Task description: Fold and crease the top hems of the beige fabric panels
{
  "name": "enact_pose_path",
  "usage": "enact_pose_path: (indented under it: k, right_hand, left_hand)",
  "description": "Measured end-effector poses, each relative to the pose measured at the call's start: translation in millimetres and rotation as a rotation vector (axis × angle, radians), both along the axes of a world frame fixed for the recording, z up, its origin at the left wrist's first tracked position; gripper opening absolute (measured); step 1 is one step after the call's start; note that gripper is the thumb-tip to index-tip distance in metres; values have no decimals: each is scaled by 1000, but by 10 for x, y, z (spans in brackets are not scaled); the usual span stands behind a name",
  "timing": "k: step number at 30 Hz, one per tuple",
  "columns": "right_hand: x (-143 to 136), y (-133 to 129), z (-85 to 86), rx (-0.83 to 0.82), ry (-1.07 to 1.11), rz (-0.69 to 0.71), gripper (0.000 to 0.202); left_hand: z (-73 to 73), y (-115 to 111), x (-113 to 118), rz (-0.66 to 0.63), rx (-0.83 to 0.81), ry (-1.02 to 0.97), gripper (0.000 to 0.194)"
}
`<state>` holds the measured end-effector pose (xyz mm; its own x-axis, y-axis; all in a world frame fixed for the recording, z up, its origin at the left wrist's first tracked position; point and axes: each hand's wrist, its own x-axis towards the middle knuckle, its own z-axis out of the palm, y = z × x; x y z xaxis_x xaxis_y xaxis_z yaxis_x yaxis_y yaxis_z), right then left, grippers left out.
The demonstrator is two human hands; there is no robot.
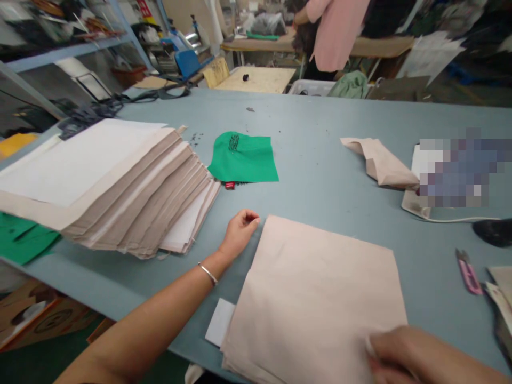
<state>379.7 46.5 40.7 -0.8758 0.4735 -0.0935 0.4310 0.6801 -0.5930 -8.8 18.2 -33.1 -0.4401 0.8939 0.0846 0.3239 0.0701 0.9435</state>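
A stack of beige cloth pieces (320, 288) lies in front of me on the blue-grey table. Just off its far left corner is my left hand (240, 232), with a silver bracelet at the wrist. Its fingers are curled in towards the thumb, and nothing shows in them. My right hand (394, 354) is over the lower right part of the stack, smeared by motion. Whether its fingers hold the cloth I cannot tell. A small white card (219, 322) sticks out from under the stack's left edge.
At left leans a thick pile of beige cloth and white sheets (132, 197). A green cloth piece (246, 160) lies beyond it. To the right are a crumpled beige piece (384, 162), pink thread snips (469, 272) and a black object (494, 232). A person in pink (338, 32) stands behind.
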Motion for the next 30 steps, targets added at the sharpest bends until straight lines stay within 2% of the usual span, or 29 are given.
enact_pose_path:
  k: [1,3,4,5,7,9,11,14,23,26,30]
  right_hand:
    - [-294,107,117,-86,5,22,30]
    - [-873,271,293,-186,108,-49,29]
    - [-1129,317,346,-194,192,-123,28]
    - [-1351,337,378,-192,282,-193,25]
    - [-1676,314,398,-201,420,-269,20]
    - [-1854,251,392,-211,487,-278,16]
    - [-1927,193,383,-186,495,-274,14]
    - [-1939,149,367,-133,474,-279,14]
    - [-1928,98,307,-135,497,-332,19]
    - [-1920,108,271,-41,490,-357,18]
    - [-1915,129,210,20,472,-386,17]
  left_hand:
    - [82,-38,72,12,-17,-61,24]
    - [292,-133,225,9,-44,-243,34]
    - [410,-182,300,6,-53,-374,37]
    - [526,-228,370,13,-60,-591,38]
    - [723,-302,486,57,-58,-920,39]
    - [845,-350,565,106,-44,-1061,39]
    - [887,-378,616,125,-29,-1072,36]
    - [864,-404,666,117,4,-1043,32]
    - [805,-488,822,144,119,-808,18]
    - [797,-543,898,110,110,-769,23]
    - [793,-607,956,2,83,-612,34]
